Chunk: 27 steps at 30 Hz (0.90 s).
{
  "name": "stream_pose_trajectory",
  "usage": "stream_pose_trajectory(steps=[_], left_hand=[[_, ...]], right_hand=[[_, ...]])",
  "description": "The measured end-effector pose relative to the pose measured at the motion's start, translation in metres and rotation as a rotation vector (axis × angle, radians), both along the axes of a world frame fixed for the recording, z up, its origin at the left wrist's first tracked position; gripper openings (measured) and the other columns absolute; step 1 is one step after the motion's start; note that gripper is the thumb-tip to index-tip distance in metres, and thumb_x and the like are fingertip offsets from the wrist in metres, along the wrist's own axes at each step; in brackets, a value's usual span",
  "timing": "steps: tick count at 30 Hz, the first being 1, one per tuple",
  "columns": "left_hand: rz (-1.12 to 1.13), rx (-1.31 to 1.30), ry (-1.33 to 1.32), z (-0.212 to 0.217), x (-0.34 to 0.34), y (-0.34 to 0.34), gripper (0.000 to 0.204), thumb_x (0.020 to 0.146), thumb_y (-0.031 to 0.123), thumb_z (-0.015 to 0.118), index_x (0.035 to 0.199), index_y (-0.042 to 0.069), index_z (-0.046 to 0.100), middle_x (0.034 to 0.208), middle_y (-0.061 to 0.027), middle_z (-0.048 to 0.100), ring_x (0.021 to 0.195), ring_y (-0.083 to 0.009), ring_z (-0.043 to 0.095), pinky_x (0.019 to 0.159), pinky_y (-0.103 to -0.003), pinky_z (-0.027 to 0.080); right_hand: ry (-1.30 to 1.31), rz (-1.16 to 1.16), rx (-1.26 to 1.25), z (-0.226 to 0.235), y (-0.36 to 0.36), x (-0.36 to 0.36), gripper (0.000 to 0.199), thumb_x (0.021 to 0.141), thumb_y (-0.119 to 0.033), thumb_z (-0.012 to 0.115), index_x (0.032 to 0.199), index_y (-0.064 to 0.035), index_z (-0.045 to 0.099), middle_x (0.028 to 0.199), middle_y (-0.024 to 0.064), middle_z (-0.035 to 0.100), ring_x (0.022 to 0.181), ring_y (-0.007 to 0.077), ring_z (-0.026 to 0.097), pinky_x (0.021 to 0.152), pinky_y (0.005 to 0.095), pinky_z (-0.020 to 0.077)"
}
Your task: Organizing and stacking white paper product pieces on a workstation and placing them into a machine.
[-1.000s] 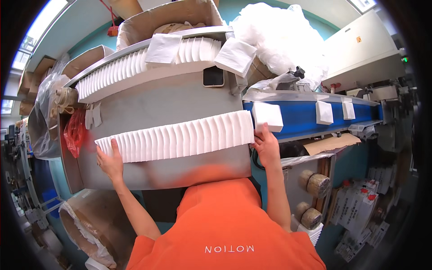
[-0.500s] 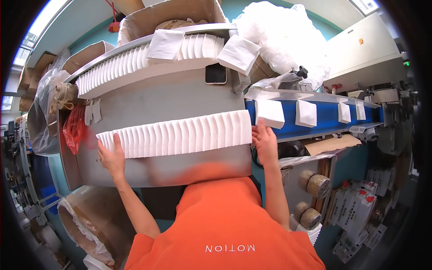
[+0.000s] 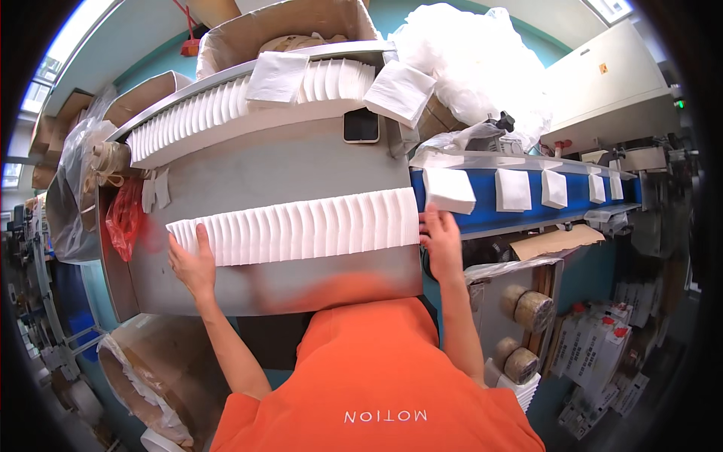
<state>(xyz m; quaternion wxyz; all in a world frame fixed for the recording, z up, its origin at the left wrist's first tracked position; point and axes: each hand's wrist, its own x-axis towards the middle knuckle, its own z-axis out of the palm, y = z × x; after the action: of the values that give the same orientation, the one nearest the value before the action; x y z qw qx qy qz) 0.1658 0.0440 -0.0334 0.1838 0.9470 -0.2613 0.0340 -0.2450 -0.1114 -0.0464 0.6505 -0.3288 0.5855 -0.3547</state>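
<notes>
A long row of white folded paper napkins [image 3: 301,227], standing on edge, lies across the grey metal table [image 3: 263,166]. At its left end my left hand [image 3: 192,264] grips it, thumb on the near side and fingers around the end. My right hand [image 3: 441,239] is at the opposite end, its fingers bent against the last napkins. Just beyond my right fingertips, a white napkin stack [image 3: 449,190] sits at the near end of the blue conveyor belt [image 3: 482,220]. Several smaller-looking stacks stand farther along the belt.
A second napkin row [image 3: 196,113] lines the table's far edge, with loose napkin stacks [image 3: 277,77] on top. A phone [image 3: 361,126] lies near it. A red plastic bag [image 3: 124,215] hangs at the left. Cardboard boxes [image 3: 294,22] and a white plastic bag [image 3: 474,68] stand behind.
My left hand has shifted slightly right, and the napkin row's right end has drawn back a little from the belt. Stacks on the belt have come nearer, and another shows at the far end.
</notes>
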Motion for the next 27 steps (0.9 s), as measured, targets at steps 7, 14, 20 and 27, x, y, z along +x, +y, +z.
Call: stream_pose_trajectory(steps=[7,14,20,27], left_hand=[[0.002,-0.004,-0.001,0.001,-0.004,0.000,0.086,0.088,0.063,0.057,0.140,-0.004,0.040,0.135,-0.0266,0.049,0.126,-0.0449,0.044,0.106,-0.050,0.035],[-0.025,-0.014,-0.011,0.000,-0.009,-0.004,0.085,0.089,0.062,0.057,0.140,-0.004,0.039,0.133,-0.0272,0.049,0.125,-0.0443,0.045,0.106,-0.051,0.035],[-0.014,-0.010,0.003,0.004,-0.012,-0.006,0.086,0.089,0.062,0.057,0.140,-0.005,0.039,0.133,-0.0278,0.049,0.126,-0.0439,0.045,0.106,-0.051,0.035],[-0.036,-0.017,0.018,0.005,-0.016,-0.008,0.086,0.088,0.061,0.058,0.139,-0.006,0.039,0.135,-0.0282,0.048,0.127,-0.0441,0.044,0.106,-0.051,0.035]], right_hand=[[-0.122,0.077,0.092,0.005,0.014,0.018,0.032,0.095,-0.030,0.064,0.113,-0.0037,0.060,0.085,-0.0009,0.062,0.071,0.0064,0.054,0.061,0.0220,0.0430],[-0.085,-0.098,0.084,-0.001,0.001,-0.004,0.040,0.099,-0.035,0.057,0.114,0.0018,0.055,0.100,0.0081,0.063,0.092,0.0150,0.064,0.076,0.0258,0.0526],[0.071,0.173,-0.046,0.011,0.013,0.032,0.039,0.096,-0.036,0.062,0.111,-0.0011,0.060,0.090,0.0011,0.063,0.072,0.0063,0.055,0.063,0.0221,0.0433],[-0.161,-0.158,0.057,0.003,0.016,0.000,0.036,0.096,-0.022,0.060,0.123,0.0005,0.053,0.109,0.0106,0.065,0.094,0.0203,0.067,0.076,0.0288,0.0550]])
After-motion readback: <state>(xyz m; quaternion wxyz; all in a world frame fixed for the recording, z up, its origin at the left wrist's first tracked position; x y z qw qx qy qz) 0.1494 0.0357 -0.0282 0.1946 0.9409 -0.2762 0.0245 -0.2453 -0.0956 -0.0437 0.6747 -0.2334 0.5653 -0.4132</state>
